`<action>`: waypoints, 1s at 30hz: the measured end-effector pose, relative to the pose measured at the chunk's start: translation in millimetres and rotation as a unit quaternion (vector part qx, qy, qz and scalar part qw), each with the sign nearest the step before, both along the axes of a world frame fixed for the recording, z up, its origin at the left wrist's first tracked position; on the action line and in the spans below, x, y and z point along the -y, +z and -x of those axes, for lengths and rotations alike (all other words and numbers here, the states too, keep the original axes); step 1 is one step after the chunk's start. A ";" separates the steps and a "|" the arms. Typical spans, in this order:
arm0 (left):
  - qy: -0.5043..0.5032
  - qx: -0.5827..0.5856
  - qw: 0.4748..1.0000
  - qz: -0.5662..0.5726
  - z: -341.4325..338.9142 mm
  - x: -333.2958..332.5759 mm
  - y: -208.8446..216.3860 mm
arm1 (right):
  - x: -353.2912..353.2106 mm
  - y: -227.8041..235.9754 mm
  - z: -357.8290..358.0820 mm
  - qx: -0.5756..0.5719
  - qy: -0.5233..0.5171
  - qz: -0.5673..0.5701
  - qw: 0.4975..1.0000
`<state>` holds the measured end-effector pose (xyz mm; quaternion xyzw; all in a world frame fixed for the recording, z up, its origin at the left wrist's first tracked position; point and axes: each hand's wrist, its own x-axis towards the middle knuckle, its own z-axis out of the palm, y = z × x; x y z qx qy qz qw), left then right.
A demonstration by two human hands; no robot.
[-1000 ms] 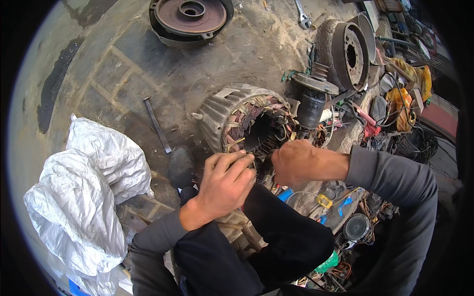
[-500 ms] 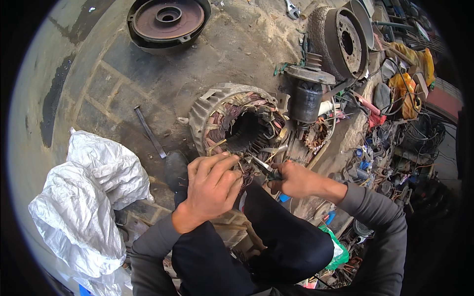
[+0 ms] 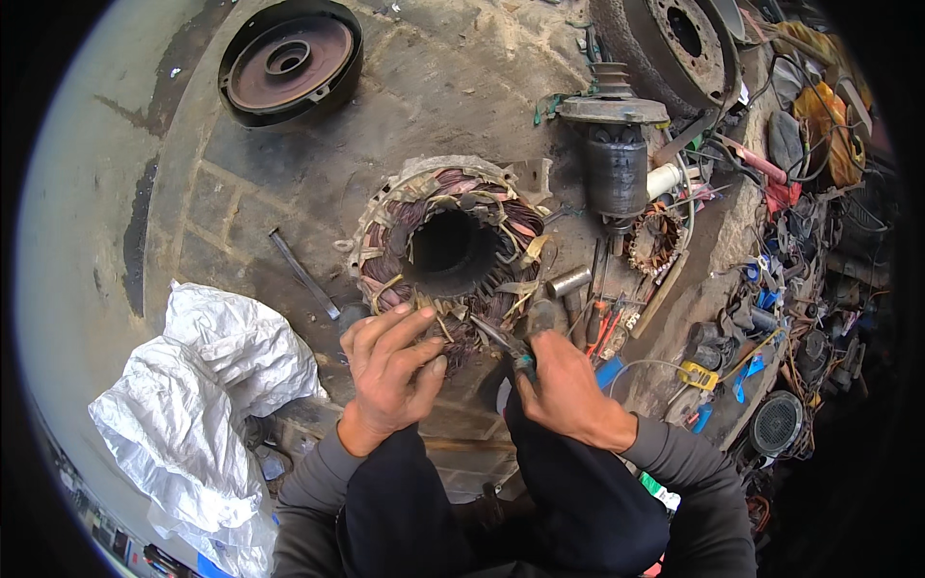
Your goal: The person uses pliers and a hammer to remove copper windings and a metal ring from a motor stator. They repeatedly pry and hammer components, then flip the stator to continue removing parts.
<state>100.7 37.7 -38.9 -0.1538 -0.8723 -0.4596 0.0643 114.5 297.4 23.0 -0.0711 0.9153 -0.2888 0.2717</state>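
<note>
In front of me lies an electric motor stator, its round bore facing up and dark red-brown windings bundled about the rim. My left hand rests its fingertips on the near edge of the windings, fingers stretched out and thumb apart. Gripped in my right hand is a pair of pliers with dark, partly teal handles. Their jaws point up and left, touching or close to the winding ends at the near side. Whether the jaws hold a wire cannot be made out.
A round motor cover sits far left. Right of the stator stand a rotor and a short metal cylinder. A chisel-like bar and white sack lie left. Cluttered parts fill the right.
My right hand and the pliers have moved left and lower, and the jaws tilt more steeply. My left thumb has come away from the fingers. The whole view has shifted a little.
</note>
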 end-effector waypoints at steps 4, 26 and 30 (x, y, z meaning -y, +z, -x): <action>-0.050 0.060 0.997 0.020 23.2 11.0 36.5 | 5.5 13.4 1.4 -0.008 -0.016 -0.003 1.000; -0.150 0.114 0.982 -0.011 47.2 -42.0 55.0 | -29.8 13.4 3.8 -0.125 0.052 0.034 0.990; -0.130 0.099 0.986 -0.040 39.8 -36.7 48.6 | -28.7 15.3 7.8 -0.118 0.048 0.038 0.991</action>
